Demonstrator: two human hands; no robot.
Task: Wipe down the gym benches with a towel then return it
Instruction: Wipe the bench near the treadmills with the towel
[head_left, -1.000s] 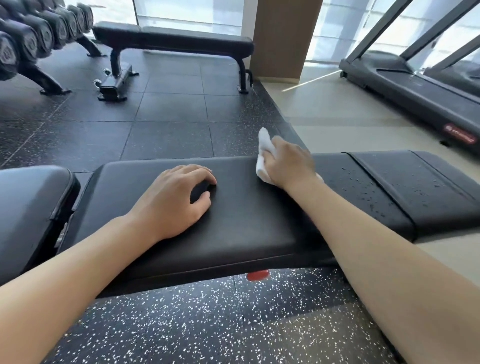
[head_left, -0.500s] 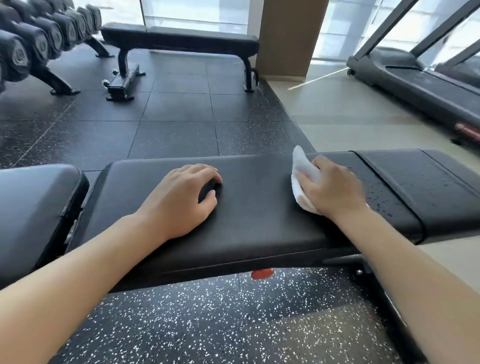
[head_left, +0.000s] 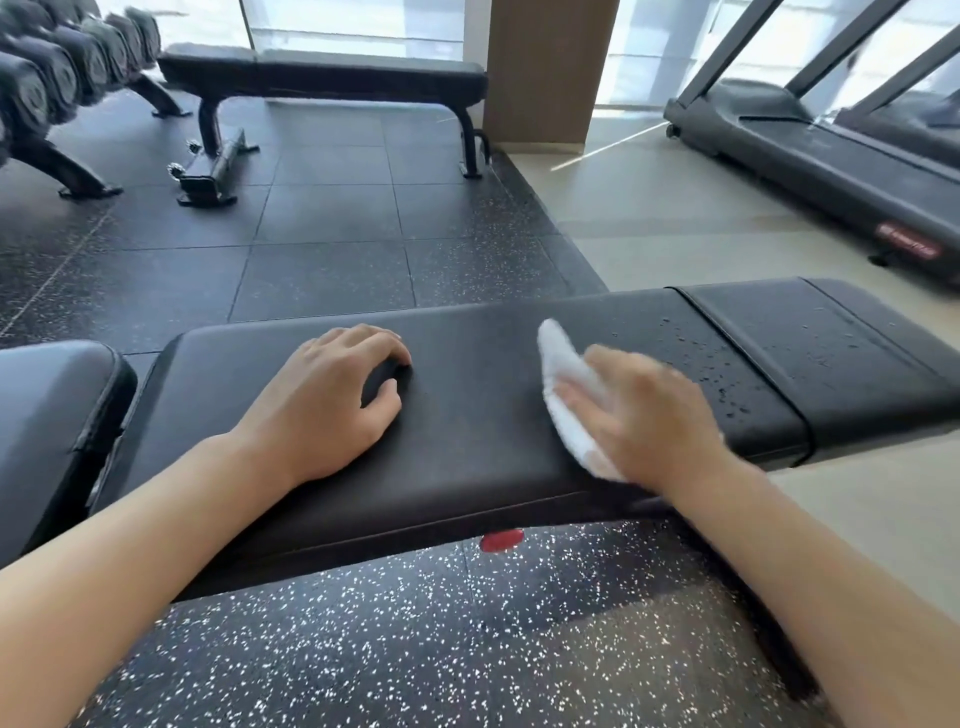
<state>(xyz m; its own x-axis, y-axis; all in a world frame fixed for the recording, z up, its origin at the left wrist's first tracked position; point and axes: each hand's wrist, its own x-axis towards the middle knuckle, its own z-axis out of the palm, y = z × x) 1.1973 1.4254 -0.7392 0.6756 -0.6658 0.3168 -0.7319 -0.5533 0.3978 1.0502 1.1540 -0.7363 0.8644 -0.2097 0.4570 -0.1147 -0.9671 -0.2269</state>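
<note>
Right hand (head_left: 644, 415) slid the towel (head_left: 563, 395) rightward along the bench (head_left: 467, 441).

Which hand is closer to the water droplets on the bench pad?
Right. The right hand, pressing the white towel, is just beside the water droplets. The left hand rests on the pad farther left, beyond the towel.

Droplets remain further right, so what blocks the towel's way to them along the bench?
Nothing visible. The right hand presses the towel on the bench; bare pad lies between it and the droplets.
</note>
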